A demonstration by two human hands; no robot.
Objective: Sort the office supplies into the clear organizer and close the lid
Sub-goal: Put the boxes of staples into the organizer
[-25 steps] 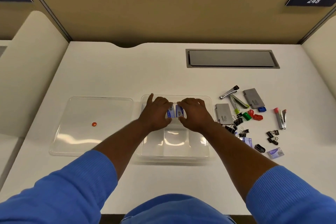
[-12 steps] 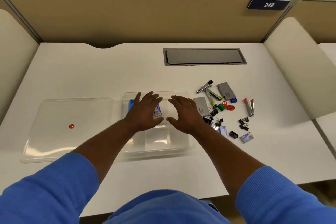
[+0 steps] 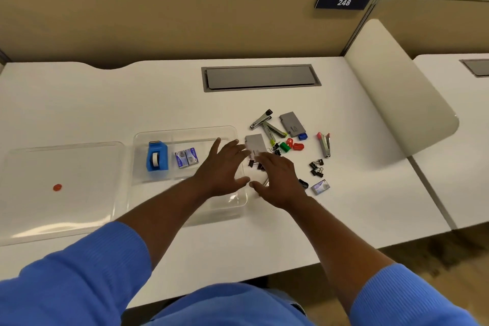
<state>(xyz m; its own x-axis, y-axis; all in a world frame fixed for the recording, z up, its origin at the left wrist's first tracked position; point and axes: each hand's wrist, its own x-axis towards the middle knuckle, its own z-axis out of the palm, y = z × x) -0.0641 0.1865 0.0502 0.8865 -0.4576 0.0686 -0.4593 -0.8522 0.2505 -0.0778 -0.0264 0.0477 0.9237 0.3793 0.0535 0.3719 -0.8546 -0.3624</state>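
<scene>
The clear organizer (image 3: 185,131) sits mid-desk, holding a blue tape dispenser (image 3: 157,159) and two small staple boxes (image 3: 186,157) in its back compartment. Its clear lid (image 3: 63,225) lies flat to the left with a red spot (image 3: 57,187) on it. My left hand (image 3: 223,167) hovers open over the organizer's right side. My right hand (image 3: 277,180) hovers open just right of the organizer, above black binder clips (image 3: 316,167). Right of them lie grey boxes (image 3: 293,124), staplers (image 3: 325,144), coloured clips (image 3: 292,145) and another staple box (image 3: 320,187).
A grey cable hatch (image 3: 260,77) is set into the desk behind the supplies. A rounded white divider (image 3: 397,92) rises at the right edge. A beige partition wall runs along the back.
Both hands let go of the staple boxes in the organizer, opened, and moved right toward the loose supplies. The camera view swung to the right.
</scene>
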